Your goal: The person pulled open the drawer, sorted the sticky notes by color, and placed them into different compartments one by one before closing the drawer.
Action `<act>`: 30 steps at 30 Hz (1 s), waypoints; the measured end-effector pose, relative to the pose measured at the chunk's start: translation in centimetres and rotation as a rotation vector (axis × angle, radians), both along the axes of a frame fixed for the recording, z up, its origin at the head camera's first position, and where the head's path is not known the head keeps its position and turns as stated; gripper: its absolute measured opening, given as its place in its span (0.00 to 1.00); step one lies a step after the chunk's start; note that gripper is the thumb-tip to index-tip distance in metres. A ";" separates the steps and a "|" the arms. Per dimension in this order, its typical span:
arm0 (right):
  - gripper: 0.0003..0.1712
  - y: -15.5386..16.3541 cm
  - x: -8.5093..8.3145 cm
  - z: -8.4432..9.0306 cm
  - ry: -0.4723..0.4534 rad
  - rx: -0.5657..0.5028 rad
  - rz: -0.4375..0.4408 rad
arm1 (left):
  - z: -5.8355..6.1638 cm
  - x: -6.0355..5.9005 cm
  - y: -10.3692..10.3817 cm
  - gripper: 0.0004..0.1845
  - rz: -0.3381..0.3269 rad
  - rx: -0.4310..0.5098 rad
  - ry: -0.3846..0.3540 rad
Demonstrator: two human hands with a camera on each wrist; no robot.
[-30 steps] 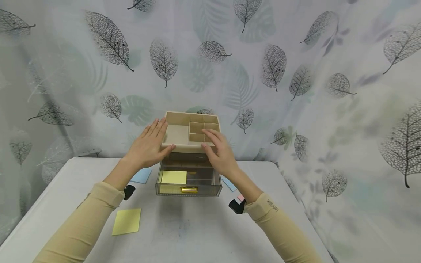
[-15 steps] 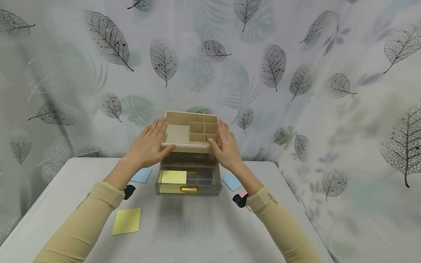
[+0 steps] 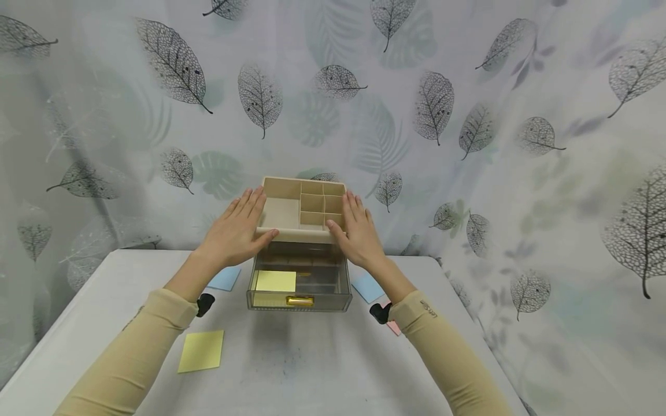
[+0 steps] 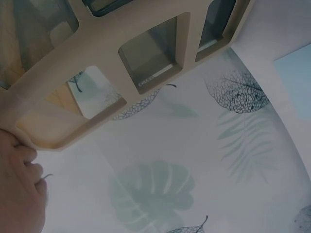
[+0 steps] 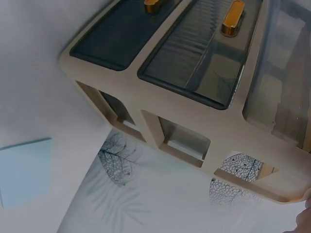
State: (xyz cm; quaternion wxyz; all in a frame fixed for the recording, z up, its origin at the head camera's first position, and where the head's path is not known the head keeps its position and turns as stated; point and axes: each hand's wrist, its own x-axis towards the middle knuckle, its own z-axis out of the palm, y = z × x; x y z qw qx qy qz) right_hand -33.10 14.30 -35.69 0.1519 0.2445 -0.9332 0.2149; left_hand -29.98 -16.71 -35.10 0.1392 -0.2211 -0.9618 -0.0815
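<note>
Flanking one organizer [image 3: 302, 208]: two hands, left hand [image 3: 234, 231], right hand [image 3: 359, 234], fingers straight, pressing sides.

Soft, even light fills the head view, with a faint shadow on the white table [image 3: 291, 364] toward six o'clock of the beige plastic drawer organiser [image 3: 302, 242]. Both wrist views are dimmer and slightly soft, and the head view bends toward its edges.

White table [image 3: 312, 370] carries the beige drawer organizer [image 3: 300, 254] at its back edge; yellow sticky note [image 3: 200, 350] lies front-left; blue notes [image 3: 224, 278] and [image 3: 367, 286] flank the organizer; a pink note [image 3: 392, 327] peeks out at right.
</note>
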 end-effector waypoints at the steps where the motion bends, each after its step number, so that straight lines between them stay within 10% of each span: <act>1: 0.49 0.0 0.0 0.0 -0.005 0.005 -0.003 | 0.0 0.0 0.0 0.50 0.000 -0.001 0.002; 19: 0.51 -0.3 0.0 0.2 -0.059 0.052 -0.019 | -0.1 0.6 -0.6 0.46 0.008 0.040 -0.008; 30: 0.51 0.1 -0.1 0.0 -0.058 0.005 -0.009 | -1.7 2.1 -1.2 0.30 -0.037 0.190 0.306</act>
